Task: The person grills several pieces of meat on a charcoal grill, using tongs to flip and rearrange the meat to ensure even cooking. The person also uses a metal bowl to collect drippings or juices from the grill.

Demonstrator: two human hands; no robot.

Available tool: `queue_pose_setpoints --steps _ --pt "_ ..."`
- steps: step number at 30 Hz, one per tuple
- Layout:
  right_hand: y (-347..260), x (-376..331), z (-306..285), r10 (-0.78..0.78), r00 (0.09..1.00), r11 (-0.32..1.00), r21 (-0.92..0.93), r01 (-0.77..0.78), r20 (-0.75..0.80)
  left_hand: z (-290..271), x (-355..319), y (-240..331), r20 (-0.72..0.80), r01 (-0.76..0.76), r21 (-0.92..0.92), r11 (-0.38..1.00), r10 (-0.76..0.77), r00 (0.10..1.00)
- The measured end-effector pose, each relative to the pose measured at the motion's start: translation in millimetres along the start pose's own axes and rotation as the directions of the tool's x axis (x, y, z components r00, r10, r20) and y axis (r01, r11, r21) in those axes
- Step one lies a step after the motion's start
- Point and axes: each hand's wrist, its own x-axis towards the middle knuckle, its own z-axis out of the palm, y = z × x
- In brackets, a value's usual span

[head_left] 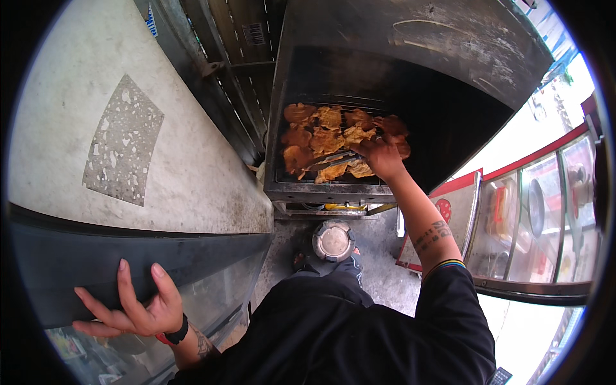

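Head view: the right hand [383, 156] reaches over the grill [333, 190], its grip closed on tongs [330, 160] whose long axis runs leftward from the hand, tips among the browned meat pieces [327, 138] lying flat on the grate. Well away from the grill, near and to the left, the left hand [138, 308] rests fingers spread on a dark counter edge [212, 247], holding nothing. A hood [449, 38] overhangs the grill.

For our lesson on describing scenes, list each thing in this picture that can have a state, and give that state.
Grill box: open at the front, loaded.
Meat pieces: browned, spread on the grate.
Tongs: held among the meat pieces.
Right hand: closed on the tongs.
Left hand: fingers spread, resting on the dark counter edge.
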Motion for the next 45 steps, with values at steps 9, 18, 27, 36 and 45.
queue_pose_setpoints --steps 9,18,27,36,45 --pt "-8.2 -27.5 -68.1 0.374 0.89 0.895 0.15 -0.42 0.26 -2.0 -0.1 1.0 0.009 0.008 0.005 1.0 -0.008 1.0" --pt "-36.1 -52.5 -52.6 0.167 0.454 0.211 0.418 -0.884 0.875 -2.7 0.7 0.0 0.011 0.003 0.002 1.0 -0.003 1.0" --pt "-40.8 -52.8 -24.3 0.087 0.453 -0.084 0.46 -0.884 0.887 -2.7 -0.8 -0.3 0.014 0.016 -0.009 1.0 -0.016 1.0" --pt "-53.0 -41.7 -19.9 0.048 0.471 0.043 0.469 -0.882 0.881 0.5 5.2 3.7 -0.063 0.013 -0.052 0.999 -0.016 0.998" --pt "-20.9 -14.9 -52.3 0.137 0.655 0.215 0.623 -0.752 0.743 -0.6 -1.2 0.8 -0.005 0.02 -0.019 1.0 -0.02 1.0"
